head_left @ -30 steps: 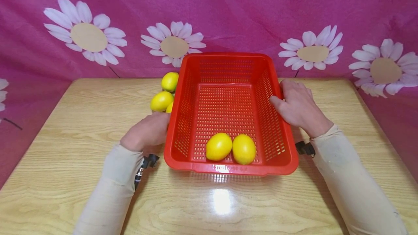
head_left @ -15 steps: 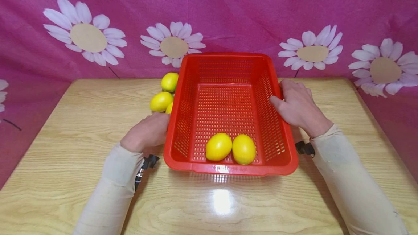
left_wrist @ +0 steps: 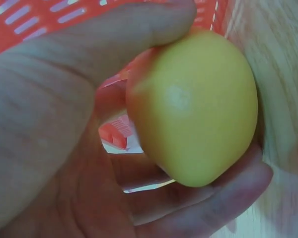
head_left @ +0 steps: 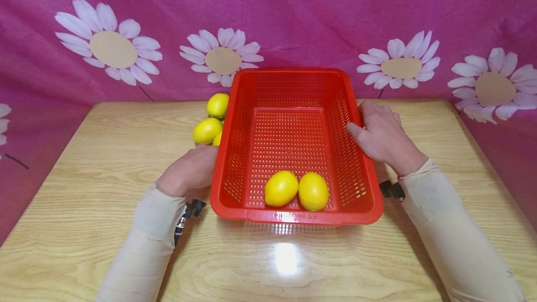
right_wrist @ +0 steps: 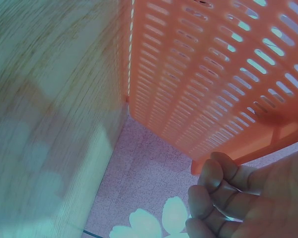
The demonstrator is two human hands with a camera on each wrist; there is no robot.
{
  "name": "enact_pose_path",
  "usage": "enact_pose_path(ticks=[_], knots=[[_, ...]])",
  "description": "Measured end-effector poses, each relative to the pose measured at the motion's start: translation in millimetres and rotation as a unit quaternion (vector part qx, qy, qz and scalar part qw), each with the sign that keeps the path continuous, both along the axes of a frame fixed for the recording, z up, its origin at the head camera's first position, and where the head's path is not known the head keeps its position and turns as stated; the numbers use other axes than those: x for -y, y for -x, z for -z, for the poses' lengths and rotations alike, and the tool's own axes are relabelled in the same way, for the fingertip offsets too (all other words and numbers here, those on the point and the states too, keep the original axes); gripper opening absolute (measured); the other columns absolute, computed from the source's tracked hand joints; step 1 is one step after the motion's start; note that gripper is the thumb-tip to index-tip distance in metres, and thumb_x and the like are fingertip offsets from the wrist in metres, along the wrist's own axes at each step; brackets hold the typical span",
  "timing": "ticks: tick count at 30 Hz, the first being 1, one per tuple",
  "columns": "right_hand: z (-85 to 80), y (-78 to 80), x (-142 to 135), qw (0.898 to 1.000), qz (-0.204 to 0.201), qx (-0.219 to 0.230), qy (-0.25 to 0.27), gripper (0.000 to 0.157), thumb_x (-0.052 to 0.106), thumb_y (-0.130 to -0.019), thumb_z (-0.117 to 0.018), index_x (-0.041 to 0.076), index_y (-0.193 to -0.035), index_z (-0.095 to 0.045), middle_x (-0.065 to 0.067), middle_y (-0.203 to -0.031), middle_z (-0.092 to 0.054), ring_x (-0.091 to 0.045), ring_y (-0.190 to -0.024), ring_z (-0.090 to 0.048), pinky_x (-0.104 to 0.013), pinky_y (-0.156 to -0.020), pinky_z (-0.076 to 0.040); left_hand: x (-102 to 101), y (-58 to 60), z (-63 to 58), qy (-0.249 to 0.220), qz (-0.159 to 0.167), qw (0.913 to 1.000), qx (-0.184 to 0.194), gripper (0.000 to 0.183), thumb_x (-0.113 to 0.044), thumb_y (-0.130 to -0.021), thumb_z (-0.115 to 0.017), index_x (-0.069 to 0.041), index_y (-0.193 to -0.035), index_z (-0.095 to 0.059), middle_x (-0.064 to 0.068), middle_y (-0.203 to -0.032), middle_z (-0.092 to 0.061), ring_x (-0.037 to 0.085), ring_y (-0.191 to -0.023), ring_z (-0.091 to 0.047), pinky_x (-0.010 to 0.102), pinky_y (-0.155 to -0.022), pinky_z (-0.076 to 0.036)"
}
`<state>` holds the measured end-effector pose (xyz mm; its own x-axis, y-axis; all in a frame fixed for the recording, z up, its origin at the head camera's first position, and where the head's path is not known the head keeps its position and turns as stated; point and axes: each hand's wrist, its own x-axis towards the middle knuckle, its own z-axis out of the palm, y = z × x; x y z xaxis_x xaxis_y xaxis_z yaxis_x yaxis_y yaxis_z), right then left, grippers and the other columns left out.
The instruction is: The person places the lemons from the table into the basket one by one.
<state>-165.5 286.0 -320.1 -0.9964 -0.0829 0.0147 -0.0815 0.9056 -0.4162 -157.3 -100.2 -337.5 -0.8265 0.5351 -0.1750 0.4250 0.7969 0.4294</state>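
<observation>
A red plastic basket (head_left: 295, 218) with slotted walls stands on the table, two yellow lemons (head_left: 281, 188) lying side by side at its near end. My left hand (head_left: 190, 169) is low at the basket's left side. The left wrist view shows its thumb and fingers around a lemon (left_wrist: 198, 109), just above the tabletop and beside the basket wall. From the head view that hand's fingers are hidden. On the other side, my right hand (head_left: 386, 136) grips the right rim, thumb over the top and curled fingers (right_wrist: 211, 173) outside beneath it.
Left of the basket, two more lemons (head_left: 207, 130) rest on the wooden table (head_left: 105, 162). A sliver of another lemon (head_left: 217, 139) shows between my left hand and the rim; whether it is the held one, I cannot tell. A pink flowered cloth (head_left: 293, 13) hangs behind.
</observation>
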Motion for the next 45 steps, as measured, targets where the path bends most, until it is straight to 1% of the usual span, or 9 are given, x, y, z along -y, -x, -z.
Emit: enact_pose_path(ticks=[6,11,15,20,26,32,35,41,45], knots=[[0.6,-0.4,0,1.000,0.000,-0.001,0.000,0.042,0.029,-0.098,-0.050,-0.001,-0.128,-0.054,-0.021,-0.106,-0.063,-0.035,-0.101,-0.053,-0.048,-0.081,-0.043,1,-1.2,-3.7,-0.007,-0.020,0.9992,0.032,0.003,-0.024,-0.097,-0.068,-0.021,-0.095,-0.069,-0.002,-0.082,-0.067,0.016,-0.082,-0.064,0.038,-0.082,-0.056],[1.1,-0.8,-1,1.000,-0.002,-0.001,0.003,0.042,0.028,-0.098,-0.050,-0.001,-0.128,-0.054,-0.021,-0.106,-0.064,-0.035,-0.099,-0.055,-0.047,-0.078,-0.047,3,-1.2,-4.5,0.002,-0.006,0.9996,0.027,0.004,-0.022,-0.096,-0.069,-0.019,-0.099,-0.070,-0.001,-0.083,-0.066,0.015,-0.080,-0.061,0.034,-0.079,-0.053],[1.5,-1.1,-1,1.000,-0.001,0.004,0.003,0.043,0.029,-0.099,-0.050,-0.001,-0.129,-0.054,-0.021,-0.107,-0.064,-0.035,-0.101,-0.054,-0.048,-0.079,-0.046,5,-1.5,-5.6,0.009,0.001,0.9997,0.022,0.011,-0.024,-0.095,-0.071,-0.019,-0.105,-0.070,0.001,-0.091,-0.069,0.017,-0.085,-0.061,0.037,-0.082,-0.053],[2.3,-1.3,0,1.000,0.001,0.003,0.002,0.042,0.030,-0.099,-0.051,-0.001,-0.128,-0.054,-0.021,-0.107,-0.063,-0.035,-0.102,-0.052,-0.049,-0.082,-0.044,8,-1.3,-7.9,0.017,-0.015,0.9992,0.035,0.025,-0.024,-0.094,-0.073,-0.018,-0.118,-0.068,0.002,-0.096,-0.070,0.020,-0.088,-0.061,0.037,-0.084,-0.052],[4.0,-0.2,1,1.000,0.000,0.005,0.007,0.041,0.031,-0.099,-0.051,0.000,-0.126,-0.055,-0.019,-0.106,-0.063,-0.034,-0.100,-0.053,-0.048,-0.080,-0.048,13,-0.2,-9.2,0.014,-0.026,0.9985,0.045,0.036,-0.023,-0.093,-0.075,-0.021,-0.127,-0.066,0.001,-0.099,-0.071,0.020,-0.092,-0.061,0.037,-0.086,-0.053],[3.7,0.7,-1,1.000,0.002,0.011,0.010,0.041,0.031,-0.098,-0.052,0.001,-0.127,-0.054,-0.019,-0.107,-0.064,-0.033,-0.099,-0.055,-0.044,-0.074,-0.053,13,0.3,-9.6,0.011,-0.025,0.9987,0.042,0.041,-0.023,-0.093,-0.074,-0.022,-0.133,-0.065,0.002,-0.103,-0.071,0.022,-0.093,-0.062,0.039,-0.088,-0.053],[3.0,1.6,-1,1.000,0.000,0.007,0.006,0.040,0.031,-0.099,-0.051,0.001,-0.125,-0.056,-0.019,-0.105,-0.064,-0.033,-0.097,-0.056,-0.042,-0.073,-0.049,13,0.5,-10.5,0.013,-0.022,0.9992,0.032,0.044,-0.023,-0.093,-0.074,-0.023,-0.135,-0.064,0.002,-0.106,-0.072,0.022,-0.094,-0.062,0.040,-0.089,-0.053],[1.6,2.8,-1,1.000,-0.001,0.007,0.007,0.040,0.030,-0.099,-0.051,0.001,-0.126,-0.056,-0.019,-0.104,-0.064,-0.034,-0.098,-0.055,-0.043,-0.076,-0.044,13,0.2,-13.0,0.009,-0.025,0.9989,0.040,0.043,-0.023,-0.093,-0.074,-0.024,-0.135,-0.063,0.002,-0.108,-0.072,0.022,-0.096,-0.061,0.040,-0.088,-0.053],[1.4,2.7,-1,1.000,-0.001,0.007,0.006,0.040,0.030,-0.099,-0.051,0.001,-0.126,-0.056,-0.019,-0.103,-0.065,-0.033,-0.097,-0.056,-0.042,-0.075,-0.045,14,0.1,-13.8,-0.002,-0.034,0.9985,0.043,0.050,-0.028,-0.092,-0.077,-0.027,-0.139,-0.061,0.002,-0.111,-0.072,0.023,-0.099,-0.062,0.040,-0.089,-0.053]])
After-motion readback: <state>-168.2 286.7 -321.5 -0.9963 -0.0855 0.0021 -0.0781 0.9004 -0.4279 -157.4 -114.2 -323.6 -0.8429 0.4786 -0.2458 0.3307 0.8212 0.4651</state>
